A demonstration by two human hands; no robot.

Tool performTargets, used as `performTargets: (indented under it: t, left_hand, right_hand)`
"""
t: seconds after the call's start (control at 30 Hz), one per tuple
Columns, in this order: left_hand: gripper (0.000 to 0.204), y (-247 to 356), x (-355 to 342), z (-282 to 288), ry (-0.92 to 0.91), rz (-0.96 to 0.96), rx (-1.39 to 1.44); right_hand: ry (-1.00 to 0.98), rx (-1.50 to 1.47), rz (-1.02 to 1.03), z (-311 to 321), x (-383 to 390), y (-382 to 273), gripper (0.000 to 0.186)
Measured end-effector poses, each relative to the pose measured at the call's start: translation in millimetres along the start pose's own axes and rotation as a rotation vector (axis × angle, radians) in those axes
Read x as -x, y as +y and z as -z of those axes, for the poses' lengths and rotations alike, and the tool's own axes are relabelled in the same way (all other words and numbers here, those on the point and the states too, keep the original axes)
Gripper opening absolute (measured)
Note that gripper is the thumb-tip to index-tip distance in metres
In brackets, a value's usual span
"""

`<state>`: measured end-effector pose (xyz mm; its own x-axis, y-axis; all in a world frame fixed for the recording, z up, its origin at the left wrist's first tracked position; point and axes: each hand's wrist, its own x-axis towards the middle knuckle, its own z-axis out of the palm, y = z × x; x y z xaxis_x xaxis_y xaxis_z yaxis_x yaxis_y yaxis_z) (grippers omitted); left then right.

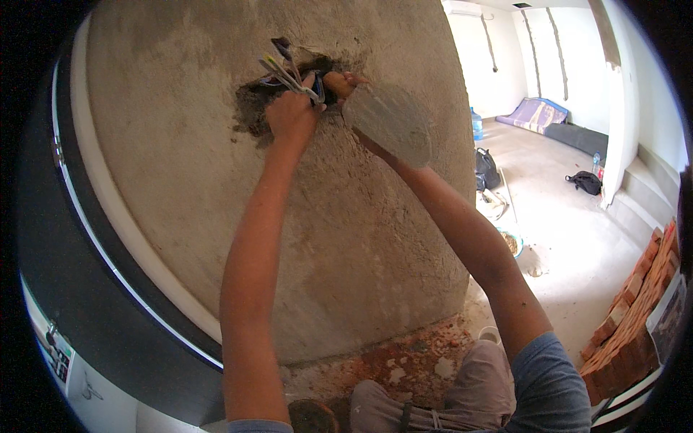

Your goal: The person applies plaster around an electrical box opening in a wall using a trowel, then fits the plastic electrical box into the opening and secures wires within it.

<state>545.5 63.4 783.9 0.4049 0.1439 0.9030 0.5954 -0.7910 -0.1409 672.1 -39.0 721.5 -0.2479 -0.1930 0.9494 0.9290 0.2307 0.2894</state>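
A rough hole [253, 105] is broken into the plastered wall [354, 216] in front of me. Several loose electrical wires [280, 68] stick out of it and cross over the fingers of my left hand [292, 117]. That hand is bent at the hole's lower edge, its index finger reaching up to a dark, bluish part [318, 85] inside; whatever its fingers close on is hidden. My right hand [354, 79] grips the wooden handle [336, 85] of a trowel at the hole's right side. The trowel's grey, mortar-smeared blade [390, 124] points down and right, covering my right wrist.
Beyond the wall's right edge lies a bright room with a bucket [511, 243], a black bag [487, 169], another bag [583, 182] and a rolled mat [534, 115]. Stacked bricks [632, 317] stand at lower right. Rubble [404, 361] lies along the wall's foot; a dark panel [94, 289] borders the left.
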Motion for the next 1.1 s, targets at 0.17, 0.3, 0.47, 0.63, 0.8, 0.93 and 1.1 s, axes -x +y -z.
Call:
performTargets:
  t: [0.17, 0.3, 0.47, 0.63, 0.8, 0.93, 1.1]
  left_hand:
    - [0.066, -2, 0, 0, 0.023, -0.037, -0.007]
    - [0.065, 0, 3, 2, 0.019, -0.043, -0.031]
    - [0.062, 2, 3, 1, 0.057, -0.069, -0.06]
    - [0.065, -4, -2, -8, 0.064, -0.042, -0.074]
    - [0.067, -3, -5, -6, 0.023, -0.037, -0.108]
    - [0.068, 6, -5, 1, -0.019, -0.035, -0.133]
    - [0.07, -3, -5, -3, 0.0, -0.051, -0.194]
  right_hand:
    - [0.01, 0.177, 0.035, 7, -13, -11, 0.047]
    - [-0.02, 0.198, 0.055, 12, -15, -15, 0.046]
    - [0.086, 0.065, 0.099, 5, -15, -6, 0.039]
    - [0.226, -0.087, -0.23, 22, -7, -20, 0.031]
    - [0.354, -0.172, -0.574, 75, 53, -74, 0.03]
    - [0.233, 0.04, -0.739, 116, 148, -109, 0.029]
    - [0.139, -0.004, -1.027, 145, 217, -170, 0.031]
